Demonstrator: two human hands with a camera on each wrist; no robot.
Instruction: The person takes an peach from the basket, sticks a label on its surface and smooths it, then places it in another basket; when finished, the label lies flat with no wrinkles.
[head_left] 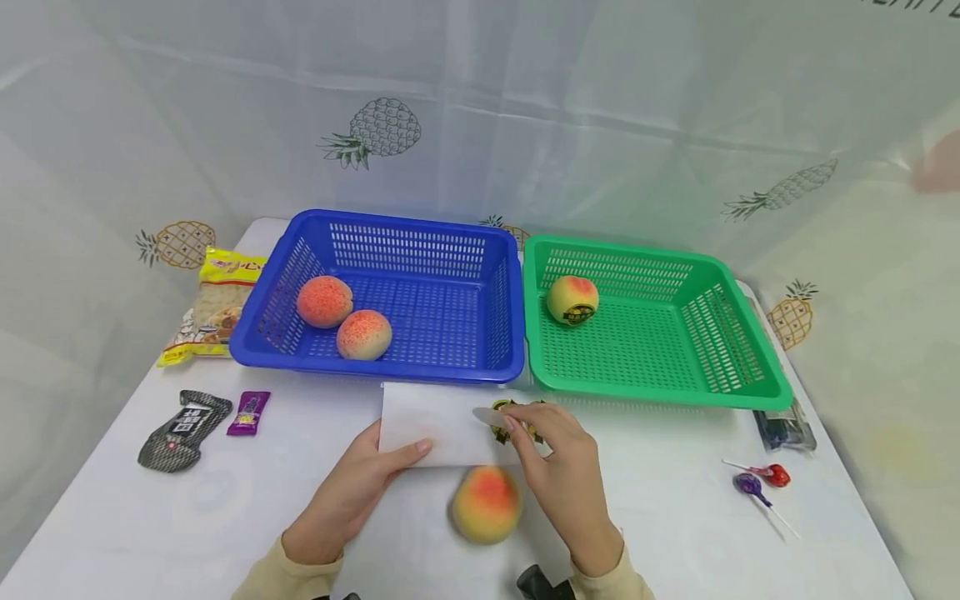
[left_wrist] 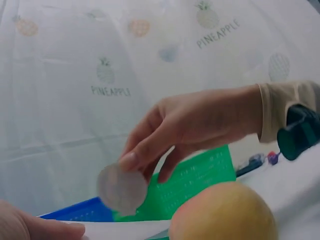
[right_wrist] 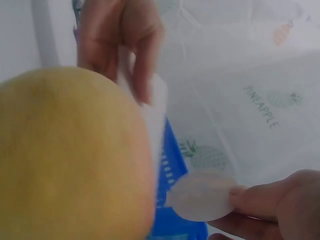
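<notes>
A white sticker sheet (head_left: 431, 425) is gripped at its left edge by my left hand (head_left: 352, 487), thumb lying on top. Round black-and-gold stickers (head_left: 501, 432) show on the sheet's right part. Between thumb and fingertips my right hand (head_left: 564, 462) pinches a round sticker (left_wrist: 121, 190), its pale back showing in both wrist views. Just below the sheet, on the table, sits a yellow-red peach (head_left: 486, 508). Another peach (head_left: 572, 292), bearing a black-and-gold sticker, lies in the green basket (head_left: 660, 392).
Two pinkish peaches (head_left: 325, 302) lie in the blue basket (head_left: 375, 368) behind the sheet. Yellow snack bag (head_left: 217, 308), black packet (head_left: 183, 433) and purple packet (head_left: 248, 413) are at left. Lollipops (head_left: 757, 483) and a dark package (head_left: 786, 431) lie at right.
</notes>
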